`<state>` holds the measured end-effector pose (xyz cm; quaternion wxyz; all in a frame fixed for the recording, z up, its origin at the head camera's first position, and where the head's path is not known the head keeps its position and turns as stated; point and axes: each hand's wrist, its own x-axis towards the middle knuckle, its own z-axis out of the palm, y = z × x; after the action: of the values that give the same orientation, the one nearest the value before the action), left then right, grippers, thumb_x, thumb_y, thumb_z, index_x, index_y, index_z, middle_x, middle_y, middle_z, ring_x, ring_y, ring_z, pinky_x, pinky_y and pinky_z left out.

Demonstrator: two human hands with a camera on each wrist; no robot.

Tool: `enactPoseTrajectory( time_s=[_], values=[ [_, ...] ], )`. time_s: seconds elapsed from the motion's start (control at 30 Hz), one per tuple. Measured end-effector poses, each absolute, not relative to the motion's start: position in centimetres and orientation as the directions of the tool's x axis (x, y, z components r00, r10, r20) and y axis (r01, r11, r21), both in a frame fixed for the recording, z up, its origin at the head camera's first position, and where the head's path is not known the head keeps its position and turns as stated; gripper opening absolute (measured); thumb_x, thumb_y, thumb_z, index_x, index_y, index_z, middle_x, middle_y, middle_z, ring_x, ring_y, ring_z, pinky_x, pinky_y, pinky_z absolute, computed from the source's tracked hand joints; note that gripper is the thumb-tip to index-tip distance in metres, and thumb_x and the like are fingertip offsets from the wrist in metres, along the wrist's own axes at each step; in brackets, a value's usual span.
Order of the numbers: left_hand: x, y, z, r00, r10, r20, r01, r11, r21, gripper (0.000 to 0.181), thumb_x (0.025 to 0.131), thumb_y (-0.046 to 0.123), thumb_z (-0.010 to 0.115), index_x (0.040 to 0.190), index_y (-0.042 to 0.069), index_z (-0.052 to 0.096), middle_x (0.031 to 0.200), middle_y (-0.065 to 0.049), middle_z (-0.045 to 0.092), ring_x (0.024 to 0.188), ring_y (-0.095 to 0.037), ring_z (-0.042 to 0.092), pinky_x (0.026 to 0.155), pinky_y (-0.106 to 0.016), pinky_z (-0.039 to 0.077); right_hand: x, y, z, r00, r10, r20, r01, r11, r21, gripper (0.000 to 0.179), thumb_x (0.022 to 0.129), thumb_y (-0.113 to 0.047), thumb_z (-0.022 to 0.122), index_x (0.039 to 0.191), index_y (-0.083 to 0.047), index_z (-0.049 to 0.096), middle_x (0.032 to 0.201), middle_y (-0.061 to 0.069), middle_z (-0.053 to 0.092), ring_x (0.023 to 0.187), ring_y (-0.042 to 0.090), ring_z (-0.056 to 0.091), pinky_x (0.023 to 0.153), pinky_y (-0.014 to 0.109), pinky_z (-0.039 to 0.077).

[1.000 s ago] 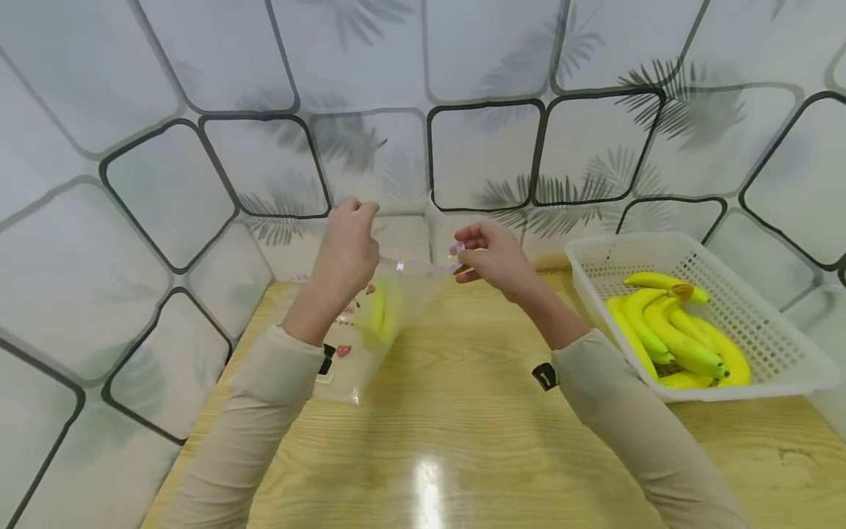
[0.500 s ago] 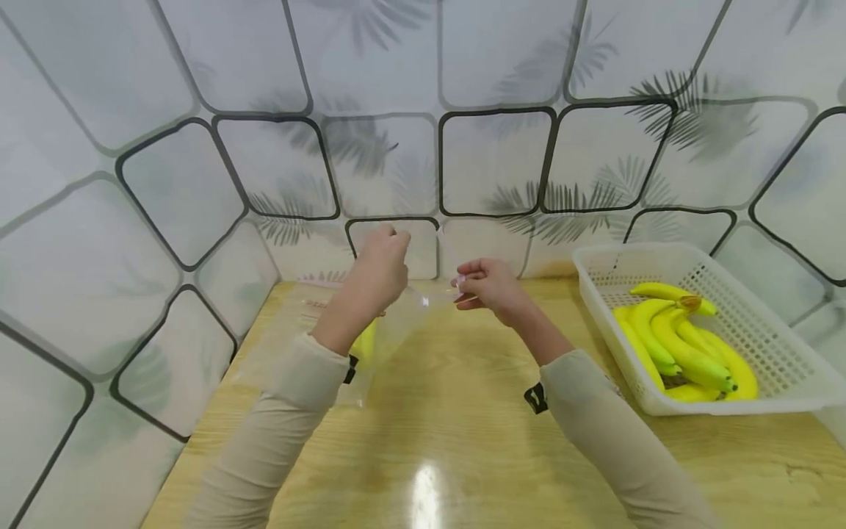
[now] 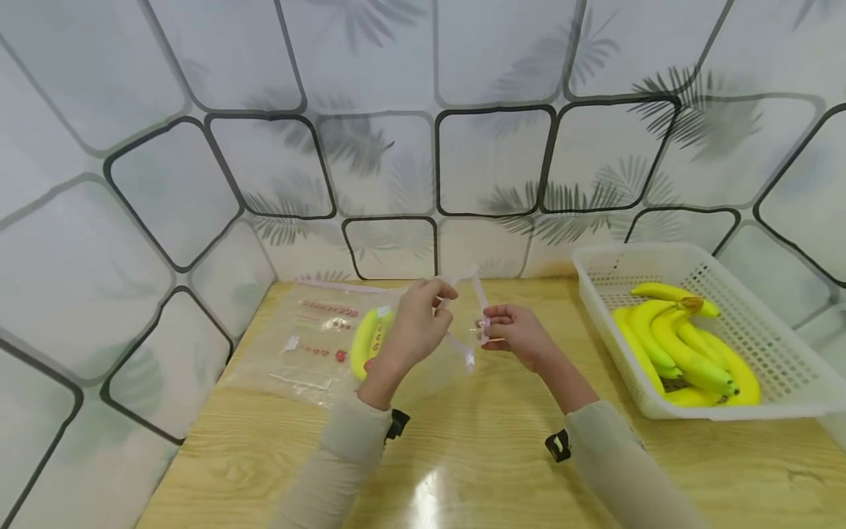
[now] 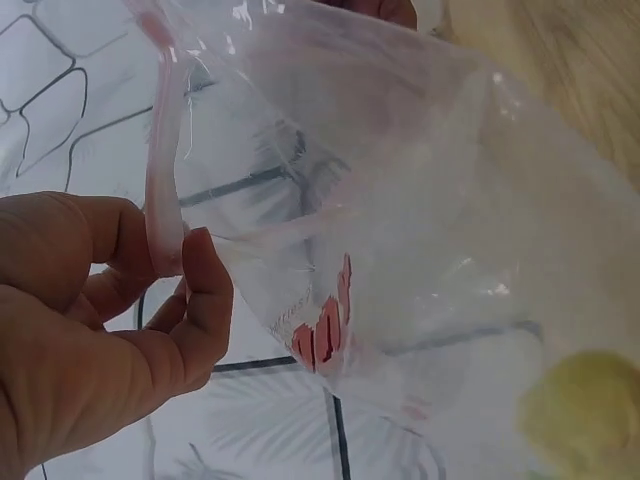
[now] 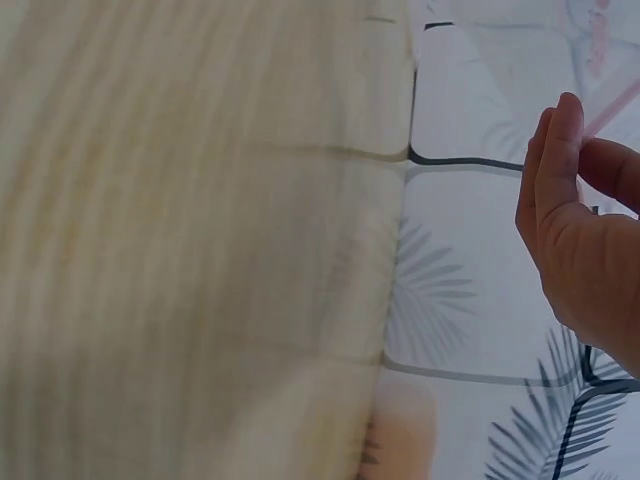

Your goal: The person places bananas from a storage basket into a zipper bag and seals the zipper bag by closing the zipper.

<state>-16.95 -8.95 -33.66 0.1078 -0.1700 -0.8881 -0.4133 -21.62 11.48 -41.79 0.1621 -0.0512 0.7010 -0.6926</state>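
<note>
A clear plastic zip bag (image 3: 423, 378) with a pinkish zip strip spreads between the hands, its mouth parted. My left hand (image 3: 416, 323) is at the left of the mouth; in the left wrist view its thumb and fingers pinch the pink strip (image 4: 167, 170). Opposite it, my right hand (image 3: 518, 334) pinches the other edge of the strip between thumb and fingers. A yellow banana (image 3: 361, 344) lies left of my left hand, with red print over it; whether it is inside the held bag is hard to tell. Through the plastic, the left wrist view shows a blurred yellow shape (image 4: 580, 410).
Flat plastic with red print and a pink strip (image 3: 344, 286) lies at the table's back left. A white perforated basket (image 3: 767, 353) holding several bananas (image 3: 681, 342) stands at the right. A patterned covering (image 3: 489, 162) rises behind the wooden table (image 3: 515, 455).
Both hands have come down with the bag's mouth, and the left hand has moved right, nearer the right hand. The bag's mouth and the banana now show more plainly.
</note>
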Motion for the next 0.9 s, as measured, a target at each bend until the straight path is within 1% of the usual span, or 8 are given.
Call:
enactPoseTrajectory(
  time_s=[0.1,0.13,0.3,0.4,0.5,0.67,0.8,0.9],
  values=[
    [-16.8,-8.3,-34.9,-0.924,0.233,0.305,0.383,0.609,0.695,0.030,0.087,-0.007,0.053,0.110,0.003,0.071,0.111,-0.014,0.059,0.089,-0.025,0.055,0.070,-0.031,0.046,-21.3,11.9,-43.0,-0.947,-0.289,-0.142,0.131,0.054,-0.990,0.049,0.094,0.004,0.056,0.137,0.017,0.037,0.119,0.024,0.057,0.088,0.015,0.065,0.076,0.030,0.059],
    [-16.7,-8.2,-35.4,-0.923,0.232,0.307,0.384,0.605,0.698,0.032,0.086,-0.007,0.053,0.111,0.002,0.071,0.111,-0.014,0.059,0.091,-0.026,0.056,0.069,-0.029,0.044,-21.3,12.0,-43.4,-0.949,-0.286,-0.136,0.122,0.066,-0.990,0.049,0.093,0.005,0.057,0.137,0.016,0.038,0.118,0.023,0.055,0.087,0.016,0.065,0.075,0.030,0.059],
    [-16.5,-7.6,-38.1,-0.936,0.183,0.301,0.352,0.515,0.781,0.040,0.081,-0.012,0.053,0.117,-0.005,0.068,0.110,-0.017,0.057,0.092,-0.025,0.055,0.064,-0.022,0.040,-20.9,12.2,-45.2,-0.963,-0.255,-0.084,0.045,0.158,-0.986,0.049,0.084,0.009,0.058,0.131,0.015,0.044,0.122,0.028,0.050,0.084,0.025,0.068,0.069,0.030,0.059],
    [-16.4,-7.3,-39.6,-0.945,0.146,0.293,0.327,0.456,0.828,0.041,0.080,-0.012,0.054,0.119,-0.005,0.066,0.113,-0.017,0.056,0.093,-0.024,0.055,0.064,-0.020,0.043,-20.6,12.4,-45.7,-0.968,-0.247,-0.047,-0.014,0.239,-0.971,0.048,0.082,0.010,0.057,0.128,0.013,0.047,0.124,0.030,0.049,0.083,0.029,0.068,0.068,0.031,0.059],
    [-16.6,-7.2,-40.8,-0.950,0.129,0.285,0.313,0.390,0.866,0.041,0.081,-0.012,0.055,0.119,-0.005,0.066,0.114,-0.017,0.056,0.096,-0.025,0.057,0.069,-0.022,0.049,-20.1,12.8,-45.6,-0.967,-0.253,-0.012,-0.077,0.341,-0.937,0.047,0.081,0.009,0.054,0.128,0.010,0.048,0.125,0.030,0.050,0.083,0.031,0.067,0.068,0.034,0.058],
    [-16.9,-7.5,-42.2,-0.959,0.109,0.263,0.284,0.311,0.907,0.042,0.081,-0.012,0.056,0.120,-0.003,0.066,0.114,-0.015,0.057,0.097,-0.025,0.058,0.077,-0.026,0.054,-18.9,13.8,-44.3,-0.948,-0.312,0.057,-0.224,0.532,-0.817,0.047,0.086,0.005,0.054,0.133,0.008,0.046,0.129,0.032,0.048,0.095,0.034,0.064,0.073,0.038,0.056],
    [-17.1,-7.8,-42.6,-0.966,0.095,0.242,0.259,0.270,0.928,0.043,0.081,-0.013,0.055,0.122,-0.004,0.066,0.116,-0.015,0.057,0.098,-0.025,0.057,0.076,-0.024,0.052,-17.2,15.6,-41.4,-0.919,-0.372,0.129,-0.349,0.617,-0.705,0.047,0.092,0.001,0.056,0.136,0.007,0.043,0.132,0.034,0.044,0.105,0.044,0.057,0.081,0.048,0.054],
    [-17.4,-7.6,-42.5,-0.962,0.131,0.240,0.266,0.236,0.935,0.043,0.081,-0.013,0.054,0.122,-0.006,0.065,0.116,-0.017,0.056,0.098,-0.026,0.057,0.075,-0.022,0.052,-16.1,17.9,-38.6,-0.917,-0.368,0.152,-0.375,0.671,-0.639,0.050,0.093,-0.001,0.059,0.139,0.007,0.041,0.135,0.032,0.041,0.113,0.049,0.052,0.088,0.056,0.050]
  ],
)
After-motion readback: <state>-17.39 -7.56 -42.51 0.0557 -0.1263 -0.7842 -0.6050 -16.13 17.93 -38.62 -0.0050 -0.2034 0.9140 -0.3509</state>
